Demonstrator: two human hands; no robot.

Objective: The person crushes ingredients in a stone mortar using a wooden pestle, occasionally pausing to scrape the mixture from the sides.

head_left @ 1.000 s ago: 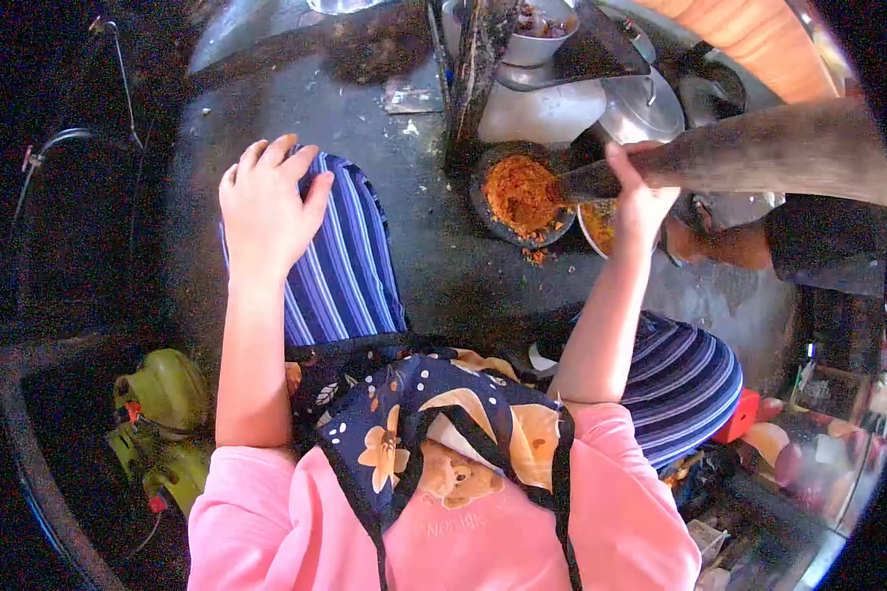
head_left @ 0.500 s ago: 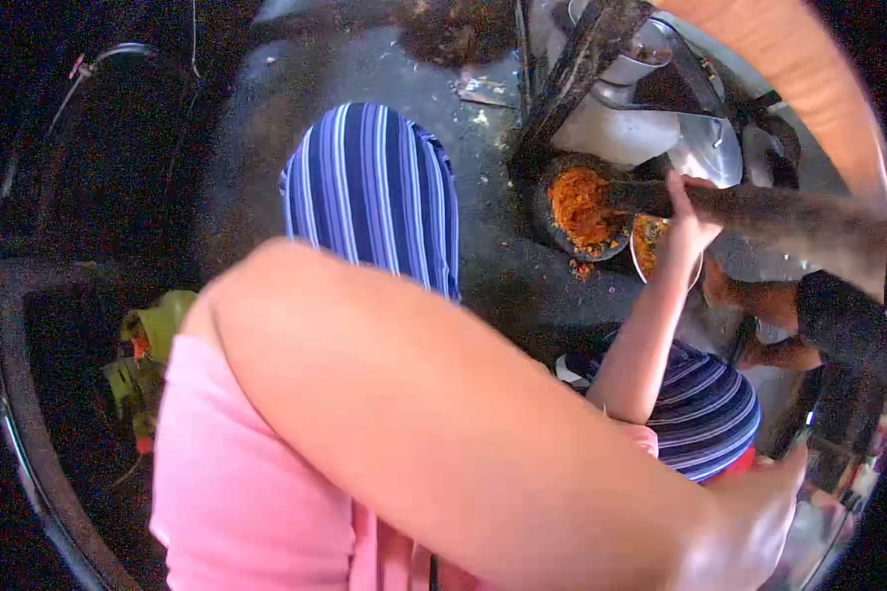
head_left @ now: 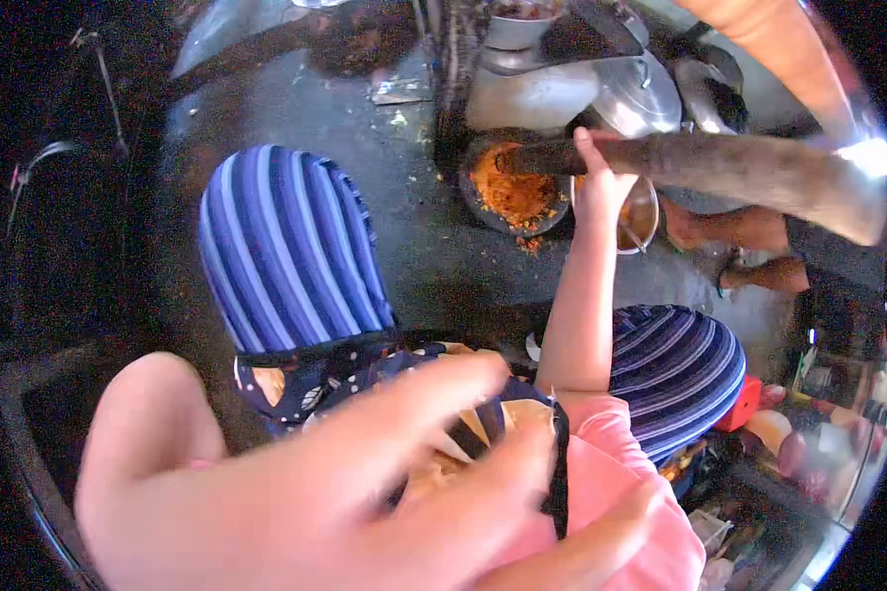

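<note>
My right hand (head_left: 601,172) grips a long, thick wooden pestle (head_left: 729,177), which lies tilted across the view. Its lower end is in a dark stone mortar (head_left: 476,202) containing a crumbly orange mash (head_left: 512,192). Some orange bits have spilled at the mortar's near edge. Partly covered by my right wrist, a bowl (head_left: 652,212) with a thin utensil in it stands beside the mortar. Close to the camera, my left hand (head_left: 414,483) is blurred, its fingers spread with nothing between them, over my lap.
My knees in striped cloth (head_left: 291,246) flank the dark floor (head_left: 414,256). Pots and a metal lid (head_left: 636,94) stand behind the mortar. Another person's bare feet (head_left: 724,227) are at the right, and a bare limb (head_left: 769,49) curves through the upper right corner.
My left hand has swung back from the lower right toward the lower middle, uncovering my lap. The view has shifted, and my right hand stays on the pestle in the mortar.
</note>
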